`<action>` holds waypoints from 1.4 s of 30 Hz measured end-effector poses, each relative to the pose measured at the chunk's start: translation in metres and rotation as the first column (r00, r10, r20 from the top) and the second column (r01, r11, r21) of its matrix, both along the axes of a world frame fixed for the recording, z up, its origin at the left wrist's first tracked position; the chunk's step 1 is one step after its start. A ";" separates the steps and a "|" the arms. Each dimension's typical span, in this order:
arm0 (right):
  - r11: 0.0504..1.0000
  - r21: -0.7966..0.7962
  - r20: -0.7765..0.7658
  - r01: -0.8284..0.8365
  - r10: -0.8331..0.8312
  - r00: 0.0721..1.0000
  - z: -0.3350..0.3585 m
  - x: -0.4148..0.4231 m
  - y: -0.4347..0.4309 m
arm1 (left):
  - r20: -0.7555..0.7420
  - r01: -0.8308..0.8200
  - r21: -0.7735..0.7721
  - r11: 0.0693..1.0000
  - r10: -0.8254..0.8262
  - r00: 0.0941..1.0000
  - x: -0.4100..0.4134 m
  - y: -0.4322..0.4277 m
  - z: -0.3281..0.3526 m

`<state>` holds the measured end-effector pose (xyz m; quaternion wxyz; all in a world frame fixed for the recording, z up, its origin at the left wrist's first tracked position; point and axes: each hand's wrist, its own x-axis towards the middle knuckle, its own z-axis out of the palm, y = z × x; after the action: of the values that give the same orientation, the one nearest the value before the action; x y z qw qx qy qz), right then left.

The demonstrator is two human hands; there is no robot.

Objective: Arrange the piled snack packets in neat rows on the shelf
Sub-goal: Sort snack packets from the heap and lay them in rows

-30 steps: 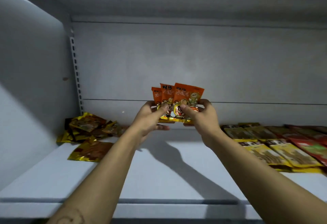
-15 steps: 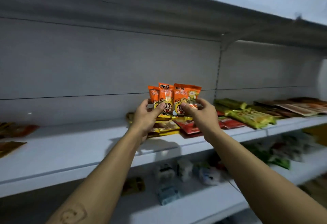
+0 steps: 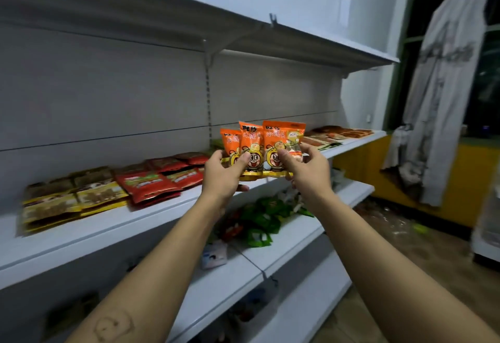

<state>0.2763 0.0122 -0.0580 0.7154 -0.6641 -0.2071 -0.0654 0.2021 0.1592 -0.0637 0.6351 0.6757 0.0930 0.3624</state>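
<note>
In front of a white store shelf (image 3: pixel 135 223), a person holds three orange snack packets (image 3: pixel 273 141) fanned upright in the air, above the shelf's front edge and clear of it. The left hand (image 3: pixel 221 177) grips the fan's lower left side, thumb pressed across the fronts and fingers curled behind. The right hand (image 3: pixel 308 172) pinches the lower right part of the front packet between thumb and fingers. The packets overlap, the rightmost in front, their tops rising above both hands. On the shelf to the left lie flat rows of red packets (image 3: pixel 147 184) and, further left, gold-and-brown packets (image 3: pixel 73 198). Brown and orange packets (image 3: pixel 338 134) lie at the shelf's far right end. Green packets (image 3: pixel 263 218) are heaped on the lower shelf (image 3: pixel 284 252) beneath the hands. A pale cloth (image 3: pixel 438 93) hangs at right.
</note>
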 end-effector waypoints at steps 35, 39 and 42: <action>0.914 -0.073 -0.156 0.399 -0.406 0.900 -0.059 0.444 -0.148 | -0.101 0.321 -0.314 0.894 -0.367 0.925 0.507 -0.131 -0.062; 0.919 -0.124 -0.129 0.375 -0.389 0.912 -0.069 0.511 -0.172 | -0.111 0.279 -0.266 0.923 -0.317 0.942 0.562 -0.153 -0.066; 0.914 -0.168 -0.080 0.370 -0.387 0.919 -0.071 0.567 -0.188 | -0.138 0.213 -0.236 0.948 -0.250 0.958 0.610 -0.168 -0.070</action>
<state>0.8436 -0.1760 -0.1292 0.6478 -0.7459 -0.0385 -0.1498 0.8119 -0.0089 -0.1340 0.7338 0.6359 0.1049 0.2149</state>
